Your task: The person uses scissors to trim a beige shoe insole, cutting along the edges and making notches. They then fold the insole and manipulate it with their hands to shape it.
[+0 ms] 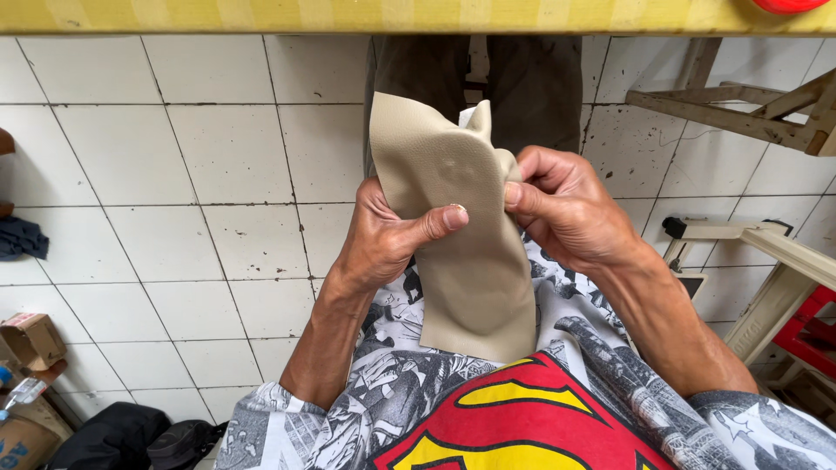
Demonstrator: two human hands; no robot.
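I hold a beige piece of leather-like sheet (453, 218) up in front of my chest, with a raised moulded shape under its surface. My left hand (387, 235) grips its left side, thumb pressed across the front. My right hand (566, 204) pinches the right edge, fingers curled behind it, where a white layer peeks out at the top. The sheet's lower end hangs down over my printed shirt (522, 409).
White tiled floor (174, 174) lies below. A yellow table edge (261, 16) runs along the top. Another person's dark trouser legs (531, 83) stand beyond the sheet. Wooden frames (749, 113) and a red crate (810, 331) are at right; boxes (30, 339) and dark bags (113, 435) at left.
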